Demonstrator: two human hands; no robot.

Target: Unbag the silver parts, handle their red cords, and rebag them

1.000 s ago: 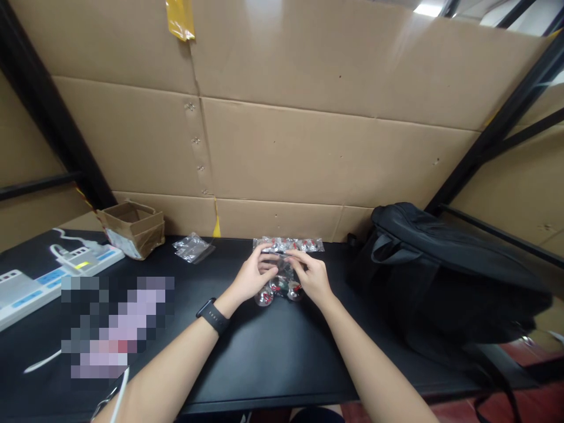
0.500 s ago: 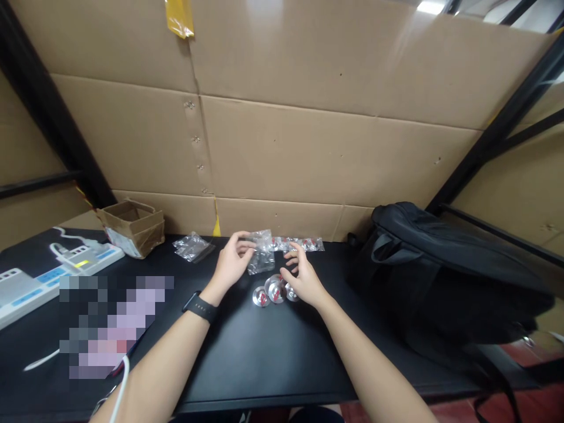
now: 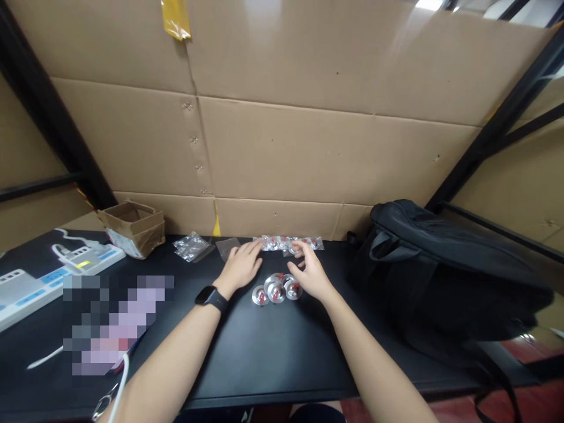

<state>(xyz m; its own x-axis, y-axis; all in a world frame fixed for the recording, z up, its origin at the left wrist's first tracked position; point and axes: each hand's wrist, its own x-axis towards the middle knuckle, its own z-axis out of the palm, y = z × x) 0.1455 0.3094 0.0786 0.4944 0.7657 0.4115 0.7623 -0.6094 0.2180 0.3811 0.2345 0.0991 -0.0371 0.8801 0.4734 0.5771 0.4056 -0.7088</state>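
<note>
My left hand point(image 3: 240, 268) lies palm down with its fingers stretched out, at the left end of a row of bagged discs point(image 3: 274, 242). Beside its knuckles is a flat clear plastic bag point(image 3: 226, 248), partly covered by the hand. My right hand point(image 3: 312, 275) has its thumb and fingers apart; its fingertips are over the right part of the row, by a bit of clear plastic. Whether they touch it I cannot tell. Between and below the hands sit several shiny silver discs point(image 3: 276, 291) with red marks, some overlapping.
Clear bags point(image 3: 192, 247) lie in a pile at the left. Behind them are an open cardboard box point(image 3: 136, 226) and a white power strip point(image 3: 99, 258) with cables. A black bag point(image 3: 440, 276) stands at the right. A cardboard wall point(image 3: 282, 147) closes the back.
My left hand has let go of the crinkled clear bag and flattened onto the table. A flat bag now shows beside it. My right hand has shifted slightly right, uncovering more of the discs.
</note>
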